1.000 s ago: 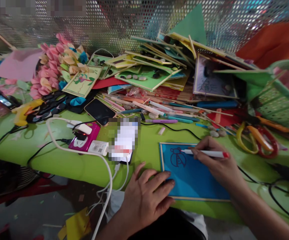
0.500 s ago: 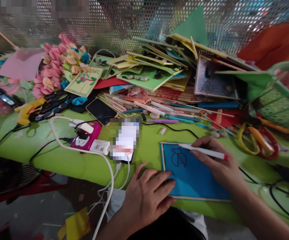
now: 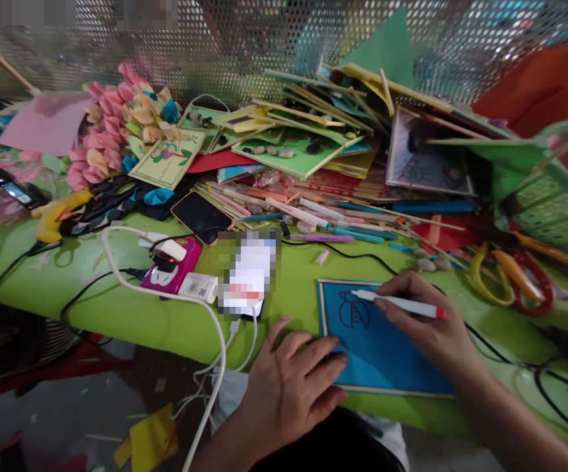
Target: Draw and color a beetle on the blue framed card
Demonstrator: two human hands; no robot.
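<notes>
Blue panel point(image 3: 386, 364), edged with thin wooden strips: one, lying flat on the green surface point(image 3: 293, 262), before the person and toward the right. Dark line drawing point(image 3: 354, 314) with rounded body and small head, in the panel's upper left part.

White marker point(image 3: 411, 305), red at its rear end: one, pinched in the grip of the right hand point(image 3: 428, 321) — its tip at the head of the drawing; contact cannot be told.

Left hand point(image 3: 291, 377): palm down, fingers somewhat spread, grip holding nothing visible, fingertips resting on the panel's left side.

Also on the surface: phone with lit screen point(image 3: 249, 272), cable attached; magenta power strip point(image 3: 190, 259), with plugs; dark-screened phone point(image 3: 202, 217); yellow glue gun point(image 3: 50, 219), far left; yellow-handled scissors point(image 3: 476, 274), right of the panel; green perforated basket point(image 3: 559, 219), far right.
</notes>
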